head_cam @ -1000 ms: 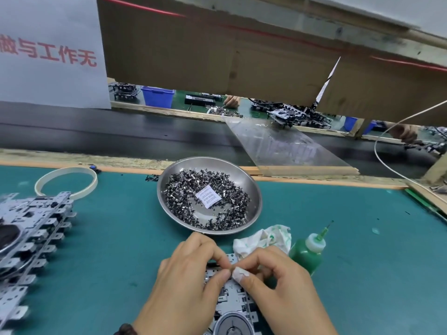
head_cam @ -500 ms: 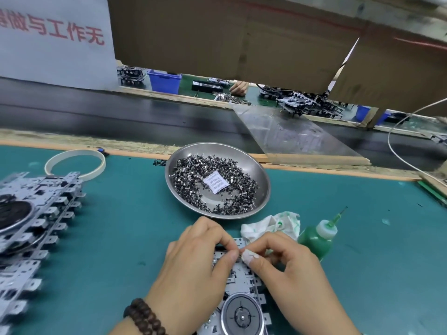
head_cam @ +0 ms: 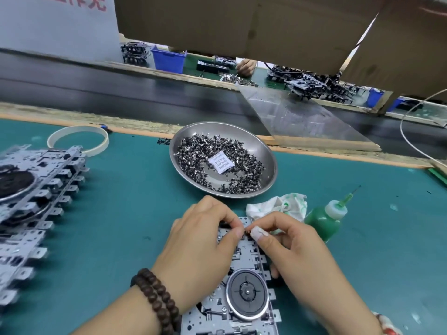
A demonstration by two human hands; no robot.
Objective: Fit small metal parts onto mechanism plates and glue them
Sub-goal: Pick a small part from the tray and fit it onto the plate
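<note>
A grey mechanism plate (head_cam: pixel 242 308) with a round flywheel lies on the green mat in front of me. My left hand (head_cam: pixel 200 247) and my right hand (head_cam: pixel 295 252) meet over its far end. Both pinch a small dark metal part (head_cam: pixel 247 231) between thumb and fingertips, right at the plate's edge. A white tape wraps my right thumb tip. A steel dish (head_cam: pixel 268 153) holding several small metal parts and a white packet sits just beyond my hands. A green glue bottle (head_cam: pixel 325 221) with a needle tip stands right of my right hand.
A stack of mechanism plates (head_cam: pixel 36 204) fills the left side. A white tape ring (head_cam: pixel 78 139) lies behind it. A crumpled cloth (head_cam: pixel 278 206) sits between dish and bottle. A conveyor belt (head_cam: pixel 96 93) runs beyond the mat, with a clear sheet (head_cam: pixel 302 117) across it.
The view has tilted down, showing more of the plate and flywheel. Both hands stay pinched together at the plate's far end.
</note>
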